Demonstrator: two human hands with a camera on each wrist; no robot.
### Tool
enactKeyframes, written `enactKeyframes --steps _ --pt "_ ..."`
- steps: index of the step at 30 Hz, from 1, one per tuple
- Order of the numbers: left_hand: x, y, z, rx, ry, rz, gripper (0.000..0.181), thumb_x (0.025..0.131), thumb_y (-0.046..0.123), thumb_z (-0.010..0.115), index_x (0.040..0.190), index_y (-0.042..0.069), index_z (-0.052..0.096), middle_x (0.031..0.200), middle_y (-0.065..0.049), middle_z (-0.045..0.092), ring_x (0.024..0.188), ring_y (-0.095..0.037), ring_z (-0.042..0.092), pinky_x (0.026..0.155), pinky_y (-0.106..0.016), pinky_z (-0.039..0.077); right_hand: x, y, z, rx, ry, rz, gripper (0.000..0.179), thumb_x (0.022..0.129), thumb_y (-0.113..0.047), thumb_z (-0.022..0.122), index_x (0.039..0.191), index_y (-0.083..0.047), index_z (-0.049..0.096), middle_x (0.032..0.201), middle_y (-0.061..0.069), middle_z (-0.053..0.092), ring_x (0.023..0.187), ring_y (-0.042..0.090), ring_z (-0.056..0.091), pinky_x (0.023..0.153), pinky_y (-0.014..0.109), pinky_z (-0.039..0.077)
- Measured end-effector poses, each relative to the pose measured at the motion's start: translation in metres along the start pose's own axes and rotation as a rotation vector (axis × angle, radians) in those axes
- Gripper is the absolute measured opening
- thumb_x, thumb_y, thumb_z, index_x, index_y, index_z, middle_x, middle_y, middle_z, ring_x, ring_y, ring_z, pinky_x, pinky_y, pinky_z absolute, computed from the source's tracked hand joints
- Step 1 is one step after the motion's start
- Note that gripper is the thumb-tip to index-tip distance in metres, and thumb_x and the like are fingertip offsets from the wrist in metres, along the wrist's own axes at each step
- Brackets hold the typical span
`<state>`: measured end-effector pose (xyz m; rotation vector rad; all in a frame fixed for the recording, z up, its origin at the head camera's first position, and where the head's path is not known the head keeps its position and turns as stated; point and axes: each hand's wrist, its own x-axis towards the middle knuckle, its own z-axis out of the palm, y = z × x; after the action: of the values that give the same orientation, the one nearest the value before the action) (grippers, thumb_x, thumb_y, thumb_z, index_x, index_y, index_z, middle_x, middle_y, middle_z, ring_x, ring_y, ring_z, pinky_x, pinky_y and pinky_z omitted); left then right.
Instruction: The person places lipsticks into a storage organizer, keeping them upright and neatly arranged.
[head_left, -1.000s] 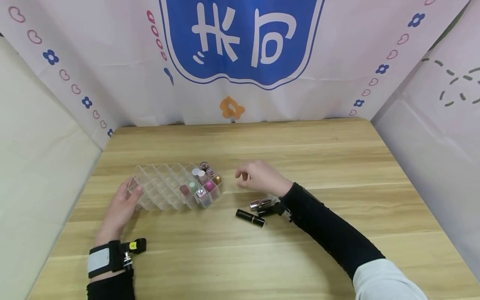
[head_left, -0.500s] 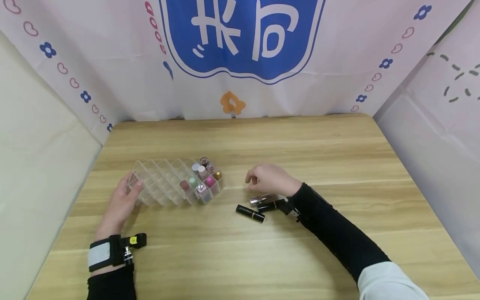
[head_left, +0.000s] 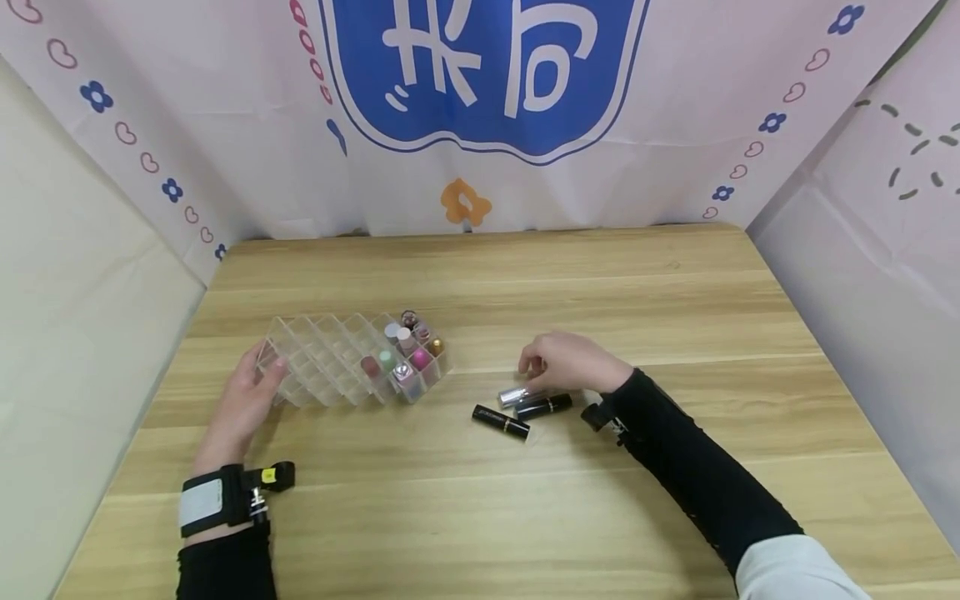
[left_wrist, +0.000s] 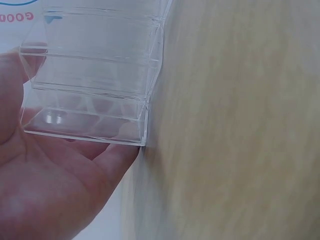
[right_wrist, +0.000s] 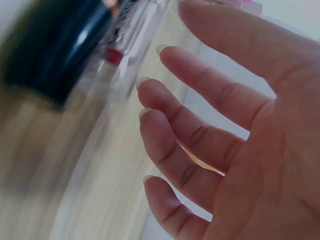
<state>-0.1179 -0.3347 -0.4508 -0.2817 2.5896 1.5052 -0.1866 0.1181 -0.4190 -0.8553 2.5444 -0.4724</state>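
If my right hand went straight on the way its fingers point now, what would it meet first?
Probably the silver tube: your right hand points its fingers down toward it, with a black tube close beside it. Depth is unclear, so I can't tell whether they already touch.

Glossy plastic is shining against wood and cloth.
The rack (left_wrist: 95, 72) is showing smooth, see-through plastic, its thin edges catching the light. The black tubes (head_left: 501, 422) are gleaming with a slick, plastic-like gloss, while the silver tube (head_left: 512, 397) is reflecting like polished metal. The table (head_left: 450, 517) is displaying a smooth wood grain with a low sheen. The white backdrop (head_left: 255, 158) is wrinkling like matt cloth, and the black sleeves (head_left: 693, 467) are looking dull and clothlike.
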Motion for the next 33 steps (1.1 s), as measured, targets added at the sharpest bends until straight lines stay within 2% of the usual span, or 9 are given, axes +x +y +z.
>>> enactKeyframes --steps 11,18,33 --pt "0.002 0.0 0.0 -0.014 0.0 0.016 0.073 0.105 0.047 0.034 0.158 0.009 0.002 0.164 -0.024 0.006 0.146 -0.054 0.013 0.113 -0.073 0.016 -0.01 0.017 0.005 0.011 0.011 0.013 0.023 0.082 -0.026 0.079 0.103 -0.022 0.073 0.088 -0.008 0.066 0.079 0.008 0.058 0.074 0.028 0.05" --pt "0.0 0.0 -0.001 -0.007 -0.001 0.031 0.072 0.105 0.046 0.035 0.158 0.009 0.003 0.163 -0.025 0.009 0.145 -0.054 0.015 0.112 -0.074 0.017 -0.011 0.017 0.01 0.059 0.008 0.034 0.014 0.082 -0.021 0.078 0.095 -0.022 0.071 0.086 -0.008 0.065 0.077 0.008 0.057 0.074 0.027 0.049" --pt "-0.003 0.001 -0.001 -0.004 -0.008 0.034 0.075 0.104 0.048 0.035 0.158 0.007 0.003 0.163 -0.025 0.008 0.145 -0.055 0.014 0.11 -0.076 0.018 -0.011 0.021 0.013 0.105 0.017 0.021 0.01 0.083 -0.022 0.077 0.091 -0.023 0.07 0.084 -0.008 0.065 0.076 0.009 0.056 0.073 0.028 0.048"
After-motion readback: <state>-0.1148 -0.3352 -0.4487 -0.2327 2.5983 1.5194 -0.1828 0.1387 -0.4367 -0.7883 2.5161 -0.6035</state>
